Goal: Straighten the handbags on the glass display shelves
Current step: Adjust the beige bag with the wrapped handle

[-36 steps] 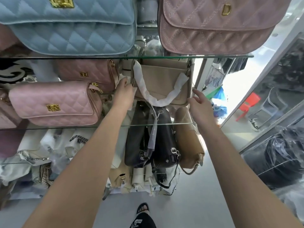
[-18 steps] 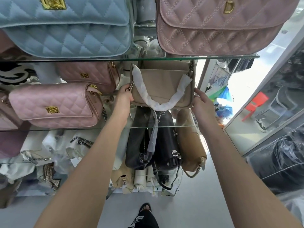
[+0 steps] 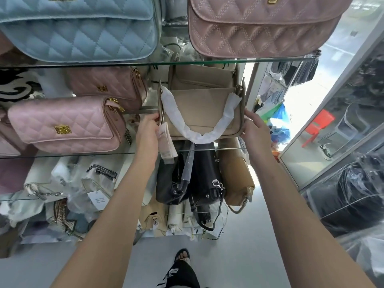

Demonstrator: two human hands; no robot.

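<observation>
A beige handbag (image 3: pixel 199 107), its strap wrapped in white paper, stands upright on the middle glass shelf (image 3: pixel 83 155). My left hand (image 3: pixel 148 132) grips its left edge, and a paper tag hangs down beside that hand. My right hand (image 3: pixel 254 129) holds the bag's right edge, fingers wrapped on the side. A second beige bag (image 3: pixel 199 76) stands right behind it. Two pink quilted bags (image 3: pixel 62 123) (image 3: pixel 108 86) sit to the left on the same shelf.
The top glass shelf (image 3: pixel 207 63) carries a blue quilted bag (image 3: pixel 79 28) and a pink quilted bag (image 3: pixel 261 26). Below hang black bags (image 3: pixel 187 179) and a tan bag (image 3: pixel 236 179). A glass case (image 3: pixel 342 142) stands on the right. My foot (image 3: pixel 182 255) is on the grey floor.
Both hands have pulled the beige bag forward toward the shelf's front edge, and it now stands squarer. A paper tag has dropped into view by my left hand.
</observation>
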